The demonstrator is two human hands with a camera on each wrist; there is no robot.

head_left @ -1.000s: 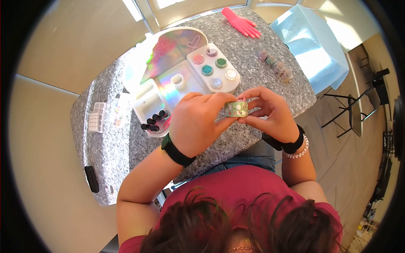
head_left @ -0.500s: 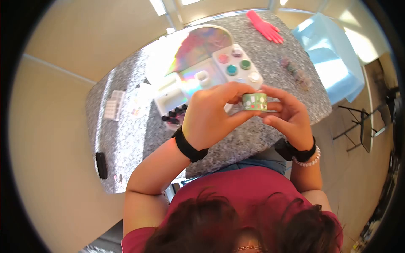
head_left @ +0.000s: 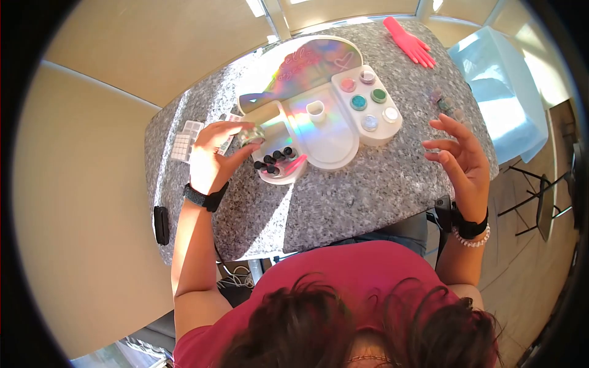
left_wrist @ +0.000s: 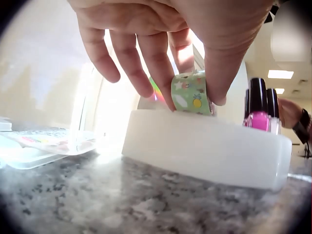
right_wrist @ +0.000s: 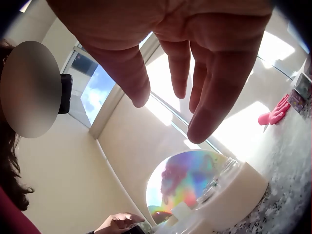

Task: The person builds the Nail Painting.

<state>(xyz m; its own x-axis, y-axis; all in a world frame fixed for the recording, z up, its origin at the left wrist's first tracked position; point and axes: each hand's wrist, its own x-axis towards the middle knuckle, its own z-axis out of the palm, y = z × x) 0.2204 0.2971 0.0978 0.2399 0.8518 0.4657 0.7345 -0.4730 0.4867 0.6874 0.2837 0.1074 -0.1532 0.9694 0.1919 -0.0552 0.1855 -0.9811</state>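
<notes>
My left hand (head_left: 210,161) pinches a roll of green patterned washi tape (left_wrist: 191,93) between thumb and fingers. The tape sits at the rim of the left compartment of a white organizer (left_wrist: 204,151), which has a rainbow-sheen holographic panel (head_left: 294,64) standing at its back. Several black-capped nail polish bottles (left_wrist: 258,106) stand in the near end of that compartment, beside the tape. My right hand (head_left: 469,175) is raised over the right side of the table with its fingers loosely bent, holding nothing.
Several jars of coloured glitter (head_left: 359,102) sit in the organizer's right side. A pink rubber hand (head_left: 410,44) lies at the back, with small jars (head_left: 443,103) nearer. To the left are a clear compartment box (head_left: 184,144) and a black case (head_left: 161,226). A blue-covered block (head_left: 503,92) stands beyond the table.
Both hands were together around the tape in front of the organizer. The right hand has let go and moved right; the left hand has carried the tape left to the organizer's left compartment.
</notes>
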